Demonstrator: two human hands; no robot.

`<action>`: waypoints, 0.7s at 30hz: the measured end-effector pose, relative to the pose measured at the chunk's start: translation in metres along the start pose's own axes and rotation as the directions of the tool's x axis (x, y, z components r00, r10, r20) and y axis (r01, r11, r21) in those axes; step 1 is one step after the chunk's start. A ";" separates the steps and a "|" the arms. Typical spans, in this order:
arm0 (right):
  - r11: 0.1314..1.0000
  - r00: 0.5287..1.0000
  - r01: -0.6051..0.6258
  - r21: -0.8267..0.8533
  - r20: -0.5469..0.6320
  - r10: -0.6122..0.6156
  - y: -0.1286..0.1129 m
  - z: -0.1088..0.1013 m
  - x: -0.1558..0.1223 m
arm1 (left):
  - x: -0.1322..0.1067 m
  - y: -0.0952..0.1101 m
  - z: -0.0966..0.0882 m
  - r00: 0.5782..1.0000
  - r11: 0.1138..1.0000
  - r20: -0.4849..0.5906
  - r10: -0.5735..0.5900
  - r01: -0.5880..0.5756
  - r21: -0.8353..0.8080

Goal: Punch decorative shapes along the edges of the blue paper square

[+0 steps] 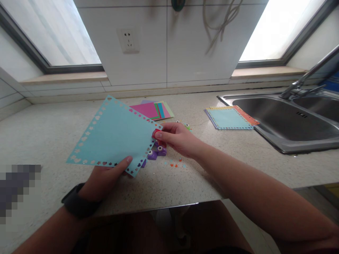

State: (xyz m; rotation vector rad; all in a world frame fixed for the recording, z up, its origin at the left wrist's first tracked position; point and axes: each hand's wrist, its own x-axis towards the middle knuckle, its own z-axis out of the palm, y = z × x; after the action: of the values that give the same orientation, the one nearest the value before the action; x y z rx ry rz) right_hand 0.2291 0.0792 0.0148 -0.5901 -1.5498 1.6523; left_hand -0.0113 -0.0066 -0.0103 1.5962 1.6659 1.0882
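A light blue sheet of paper (116, 134), tilted up over the counter, has small shapes such as hearts and stars cut out along its edges. My left hand (111, 176) grips its lower edge, thumb on top and fingers behind. At the sheet's right edge, my right hand (177, 137) is closed on a red craft punch (156, 133), with the thumb pressing on it. Purple craft punches (161, 151) lie on the counter just below my right hand. Part of a green punch (188, 126) shows behind that hand. Small orange and blue paper cutouts (174, 165) are scattered nearby.
Behind the sheet lies a fanned stack of coloured paper (148, 110). Farther right, a pile of edge-punched sheets (230, 118) lies beside the steel sink (280, 120), one orange corner reaching the sink's rim. The counter's front edge (169, 207) runs close to my body.
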 end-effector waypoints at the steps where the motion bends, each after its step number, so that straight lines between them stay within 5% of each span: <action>1: 1.000 1.000 0.002 -0.005 0.002 -0.002 -0.001 0.000 0.000 | 0.000 0.000 0.000 1.000 1.000 -0.003 -0.002 0.002 0.000; 21: 0.998 0.999 0.031 -0.060 0.016 -0.030 -0.002 0.001 -0.002 | -0.001 -0.003 0.001 1.000 0.999 -0.005 -0.025 0.025 -0.030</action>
State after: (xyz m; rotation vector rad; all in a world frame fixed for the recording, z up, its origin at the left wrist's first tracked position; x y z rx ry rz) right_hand 0.2302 0.0774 0.0168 -0.5844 -1.6166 1.5952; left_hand -0.0122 -0.0072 -0.0134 1.5515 1.6608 1.1004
